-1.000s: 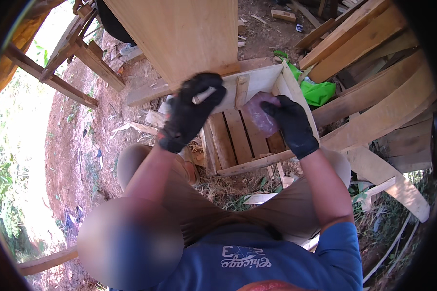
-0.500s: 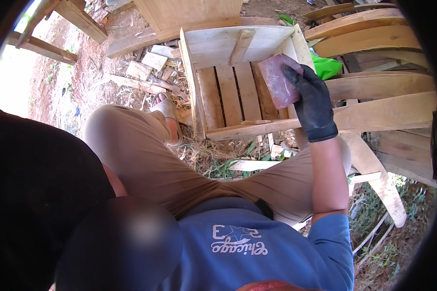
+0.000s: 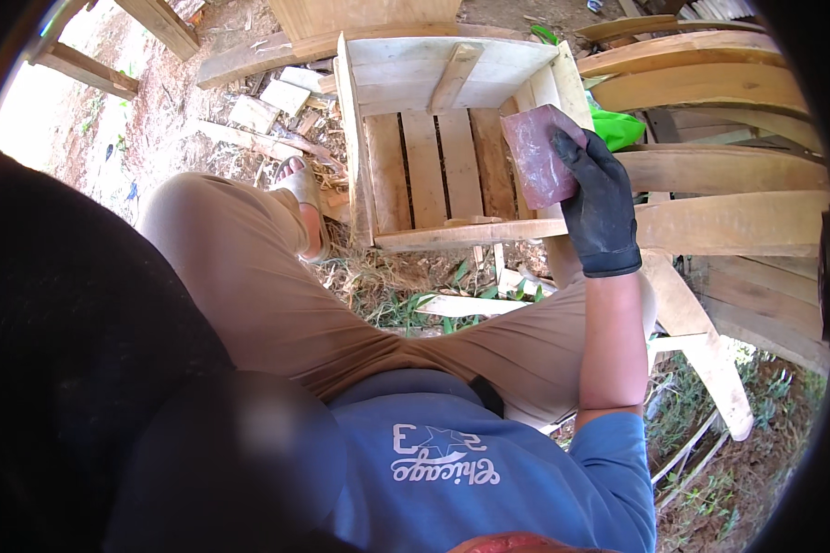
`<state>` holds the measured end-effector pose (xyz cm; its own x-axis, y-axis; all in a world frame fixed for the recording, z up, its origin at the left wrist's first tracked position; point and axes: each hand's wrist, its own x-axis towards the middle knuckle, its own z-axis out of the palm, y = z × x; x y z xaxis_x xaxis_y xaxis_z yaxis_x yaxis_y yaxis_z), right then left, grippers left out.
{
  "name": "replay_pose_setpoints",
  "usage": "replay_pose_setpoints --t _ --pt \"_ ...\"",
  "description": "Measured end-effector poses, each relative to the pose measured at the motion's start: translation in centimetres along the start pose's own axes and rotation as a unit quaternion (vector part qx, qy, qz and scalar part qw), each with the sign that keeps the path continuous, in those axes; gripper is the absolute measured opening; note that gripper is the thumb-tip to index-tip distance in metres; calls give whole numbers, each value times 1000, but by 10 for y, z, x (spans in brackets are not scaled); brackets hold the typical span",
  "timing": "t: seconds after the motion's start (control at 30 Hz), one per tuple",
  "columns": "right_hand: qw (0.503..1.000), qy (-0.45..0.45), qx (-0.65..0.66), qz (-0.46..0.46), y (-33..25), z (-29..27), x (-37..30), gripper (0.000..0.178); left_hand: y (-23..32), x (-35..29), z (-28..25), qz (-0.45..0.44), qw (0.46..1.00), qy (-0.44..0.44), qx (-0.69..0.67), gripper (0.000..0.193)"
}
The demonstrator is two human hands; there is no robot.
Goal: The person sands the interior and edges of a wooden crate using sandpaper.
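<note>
My right hand (image 3: 599, 207), in a black glove, grips a reddish sheet of sandpaper (image 3: 537, 166) with pale dust smeared over it. The thumb lies across its upper face, while the other fingers are mostly hidden. Hand and sandpaper are over the right side of an open wooden crate (image 3: 360, 157), whose slatted bottom shows gaps between the boards. Whether the sandpaper touches the crate cannot be told. My left hand is out of sight; a large dark shape covers the left part of the view.
Curved wooden pieces (image 3: 701, 88) are stacked to the right, beside a bright green bag (image 3: 618, 127). Wood offcuts (image 3: 254, 112) litter the ground left of the crate. A wooden panel (image 3: 364, 17) stands beyond it. My knees spread on the near side.
The view has shifted slightly. My right hand, still holding the sandpaper, has moved a little right and nearer relative to the crate.
</note>
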<state>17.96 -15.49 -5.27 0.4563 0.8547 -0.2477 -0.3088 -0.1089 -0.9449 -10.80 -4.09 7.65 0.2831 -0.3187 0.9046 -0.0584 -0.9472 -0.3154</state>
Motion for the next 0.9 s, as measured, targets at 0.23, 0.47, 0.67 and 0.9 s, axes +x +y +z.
replay_pose_setpoints --t 0.23,0.47,0.67,0.9 --pt "1000 6 4 -14 -3 -2 -12 28 11 8 1 10 1000 -3 6 32" --pt "999 16 -9 -28 -6 -7 -24 28 23 15 2 18 1000 -5 11 30" --pt "999 21 -13 -34 -8 -9 -29 28 29 18 6 14 1000 -1 9 29" --pt "999 22 -18 -36 -9 -13 -33 28 34 22 7 26 999 5 25 28"
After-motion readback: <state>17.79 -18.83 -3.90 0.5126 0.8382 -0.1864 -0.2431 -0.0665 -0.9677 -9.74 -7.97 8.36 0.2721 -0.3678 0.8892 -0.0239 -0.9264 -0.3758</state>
